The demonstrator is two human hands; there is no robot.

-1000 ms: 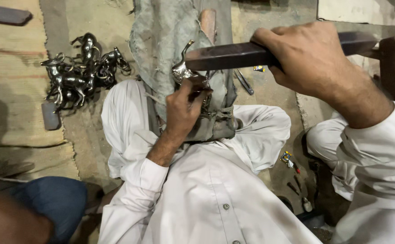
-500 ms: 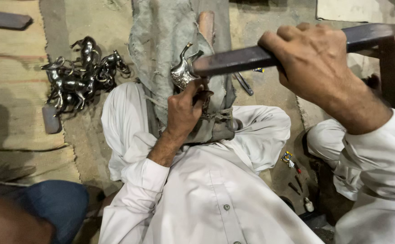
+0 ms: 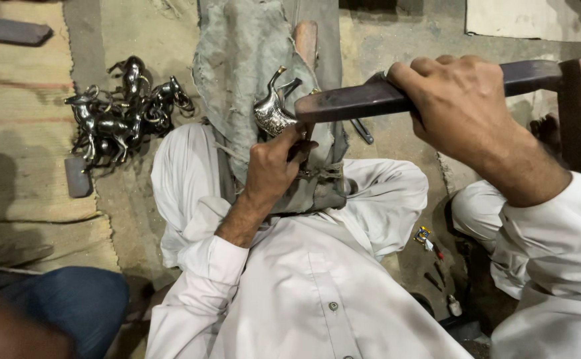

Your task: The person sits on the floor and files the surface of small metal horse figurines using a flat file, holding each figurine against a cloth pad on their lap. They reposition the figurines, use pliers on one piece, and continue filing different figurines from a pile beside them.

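Silver metal figurine (image 3: 272, 110) sits against grey cloth-wrapped post (image 3: 237, 73), between guy's knees. Left hand (image 3: 274, 166) reaches up from lap, wrist bent, fingers pinched tight round figurine's lower end. Right hand (image 3: 460, 106) comes in from right, fist wrapped firm over long dark flat file (image 3: 370, 100), tip resting just beside figurine. Pile of finished metal horse figurines (image 3: 121, 110) on floor, well apart to left.

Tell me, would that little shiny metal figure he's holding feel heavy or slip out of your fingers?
The metal figure looks like solid cast metal, so probably heavy for its size and stiff. Its polished gleam suggests it could be slippery; the left hand presses it against the grey cloth-covered block. Its thin curved parts might bend or snap if dropped.
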